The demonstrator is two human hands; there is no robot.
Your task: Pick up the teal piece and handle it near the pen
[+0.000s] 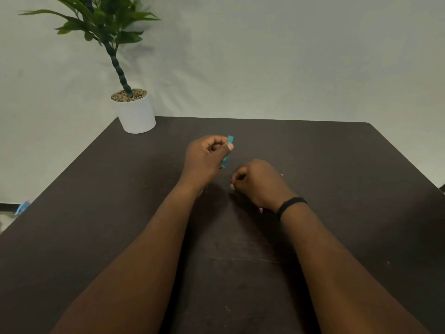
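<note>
The left hand [207, 155] is raised a little above the dark tabletop [337, 165], near its middle. Its grip is narrow: the thumb and the curled fingers pinch a small teal strip [228, 150], flat and thin, which stands almost upright between them. The upper end of the strip shows above the thumb, and the lower end comes out below the fingers. What the strip is made of I cannot tell.

The right hand [258, 183] is just beside the left one, a bit nearer to the person and lower, close over the tabletop. Its fingers are curled into a loose fist with the thumb against them. A tiny pale point shows at the fingertips and a small pink tip shows under the wrist, but both are too small to say what they are, so I cannot tell if this grip holds something. A black band [290, 206] goes around the right wrist.

At the far left corner of the tabletop stands a white pot [138, 115]. It is filled to the rim with small brown pebbles [128, 95], and out of them rises a green plant [106, 22] with a dark, segmented stem and long leaves. The pot is well apart from both hands.
</note>
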